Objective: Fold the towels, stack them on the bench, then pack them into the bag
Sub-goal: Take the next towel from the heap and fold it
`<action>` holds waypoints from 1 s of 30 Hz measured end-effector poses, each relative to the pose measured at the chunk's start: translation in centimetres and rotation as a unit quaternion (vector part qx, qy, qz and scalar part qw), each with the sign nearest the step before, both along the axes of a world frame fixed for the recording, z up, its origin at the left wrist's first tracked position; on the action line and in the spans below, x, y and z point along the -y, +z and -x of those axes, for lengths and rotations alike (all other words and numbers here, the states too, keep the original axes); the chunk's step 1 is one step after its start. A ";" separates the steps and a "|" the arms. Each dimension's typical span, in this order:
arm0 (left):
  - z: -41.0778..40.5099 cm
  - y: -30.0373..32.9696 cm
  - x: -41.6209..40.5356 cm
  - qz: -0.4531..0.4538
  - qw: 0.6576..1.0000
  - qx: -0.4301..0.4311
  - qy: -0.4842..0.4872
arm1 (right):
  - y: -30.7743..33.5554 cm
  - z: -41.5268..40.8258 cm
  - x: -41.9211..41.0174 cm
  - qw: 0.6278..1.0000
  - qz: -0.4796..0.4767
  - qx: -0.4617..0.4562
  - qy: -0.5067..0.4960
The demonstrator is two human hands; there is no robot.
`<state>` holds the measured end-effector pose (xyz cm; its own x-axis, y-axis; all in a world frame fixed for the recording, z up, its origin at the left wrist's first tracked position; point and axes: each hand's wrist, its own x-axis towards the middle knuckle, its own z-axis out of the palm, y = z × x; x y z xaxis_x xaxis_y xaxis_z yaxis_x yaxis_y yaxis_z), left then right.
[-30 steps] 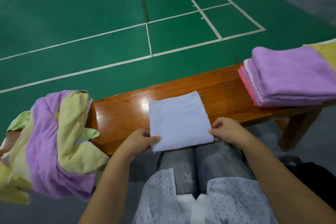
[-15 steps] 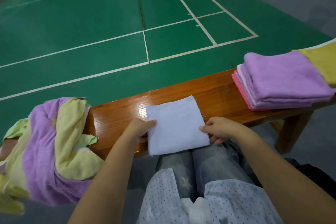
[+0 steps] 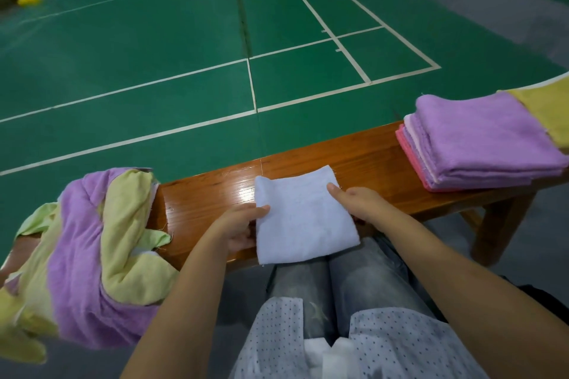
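Head view: a green court floor [image 3: 154, 49] with white lines stretches beyond the wooden surface [image 3: 363, 157]. At its left end a loose heap of purple and yellow towels [image 3: 89, 252] spills over the edge; at its right end sits a folded stack of towels [image 3: 480, 141], purple on top, pink lowest, with a yellow cloth [image 3: 545, 108] just beside it. Between them lies a folded white towel [image 3: 301, 218], its near edge overhanging toward grey-trousered knees. The left hand [image 3: 237, 228] pinches its left edge, thumb on top; the right hand [image 3: 357, 203] grips its right edge.
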<state>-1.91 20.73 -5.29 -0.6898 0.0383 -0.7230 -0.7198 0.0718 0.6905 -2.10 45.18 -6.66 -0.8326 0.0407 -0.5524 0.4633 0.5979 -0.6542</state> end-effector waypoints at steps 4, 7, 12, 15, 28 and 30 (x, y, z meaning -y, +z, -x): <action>-0.2 0.1 -0.1 -0.008 1.000 -0.009 0.004 | -0.9 -0.2 -0.1 0.996 0.001 -0.078 0.033; -0.3 0.1 -0.5 0.002 0.999 -0.035 0.014 | -0.5 -0.7 0.0 0.988 0.104 -0.111 0.007; 0.2 1.8 -2.5 -0.018 0.996 -0.085 0.007 | 3.1 -0.9 -2.1 0.969 0.183 -0.161 -0.036; 0.9 3.5 -4.7 -0.042 0.993 -0.113 0.008 | 5.9 -0.7 -4.8 0.963 0.184 -0.193 -0.041; 4.8 11.2 -26.4 -0.163 0.969 -0.147 -0.114 | 16.5 -0.2 -26.5 0.935 0.208 -0.238 -0.163; 5.5 11.8 -30.4 -0.165 0.968 -0.144 -0.125 | 17.0 -0.1 -30.0 0.933 0.199 -0.234 -0.186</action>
<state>-7.43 51.09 6.55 -0.7998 0.4269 -0.4220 -0.4827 -0.0396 0.8749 -2.02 75.18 10.38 -0.9555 0.2447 -0.1645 0.1980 0.1189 -0.9730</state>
